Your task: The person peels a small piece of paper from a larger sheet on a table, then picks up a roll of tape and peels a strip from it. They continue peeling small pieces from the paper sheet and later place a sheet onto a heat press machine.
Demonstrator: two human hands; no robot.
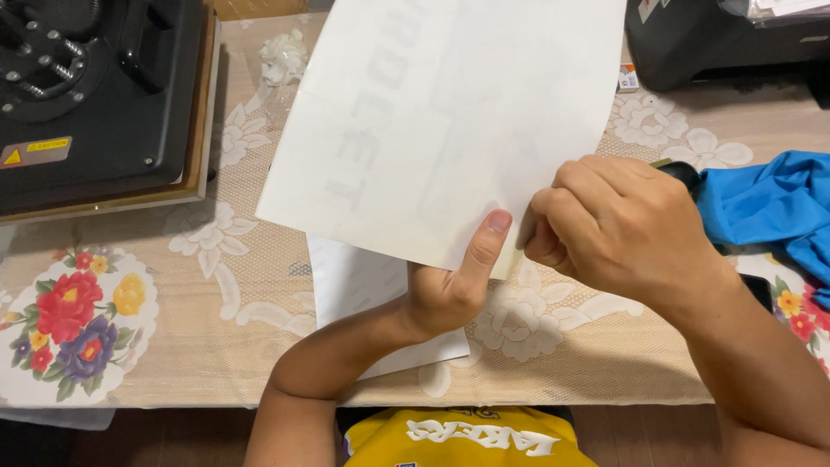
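My left hand (450,285) pinches the near edge of the large white translucent sheet (441,112), thumb on top, fingers hidden beneath; faint mirrored lettering shows through, illegible. My right hand (618,225), closed on the same edge just right of the thumb, hides its fingertips. Beneath the sheet lies a smaller white paper (363,285), mostly covered; left of the sheet, a black press machine (95,95) is cropped.

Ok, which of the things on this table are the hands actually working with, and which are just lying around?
In hand:
- large white sheet, pinched at its lower edge by the left hand and the right hand

Lying about:
- second white sheet flat on the floral tablecloth
- black press machine, far left
- blue cloth, right
- black device, top right
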